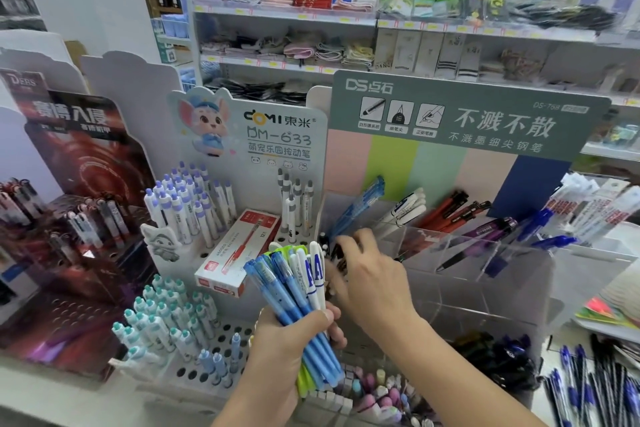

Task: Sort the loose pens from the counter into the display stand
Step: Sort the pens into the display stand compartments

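The left hand (287,340) is gripping a bundle of blue, white and green pens (298,291), tips fanning upward. Just right of it, the right hand (367,274) is reaching into the clear acrylic display stand (485,274), fingers curled around dark pens (337,253).

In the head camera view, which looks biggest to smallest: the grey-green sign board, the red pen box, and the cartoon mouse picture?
1. Grey-green sign board, clearly largest.
2. Red-and-white cardboard pen box and cartoon mouse picture look alike in size; the box sits nearer, so I won't rank them.
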